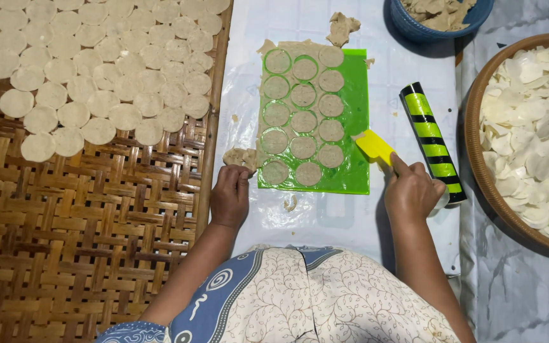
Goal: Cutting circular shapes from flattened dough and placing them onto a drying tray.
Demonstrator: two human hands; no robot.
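At frame centre, the right hand [412,190] holds a closed grip on the yellow scraper [374,146], its blade at the green mat's [356,101] right edge. The left hand [231,190] pinches dough scraps [241,157] at the mat's lower left. A steep blade could tear the thin dough rounds [304,121].

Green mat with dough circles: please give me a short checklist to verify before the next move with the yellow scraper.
1. Right hand grips the yellow scraper: ok.
2. Scraper edge meets the green mat at its right side: ok.
3. Left hand is at the mat's lower left corner, fingers on a dough scrap: ok.
4. Dough circles are fully cut through: cannot tell.
5. Woven tray has bare room for more circles: ok.
6. Striped roller lies off the mat: ok.
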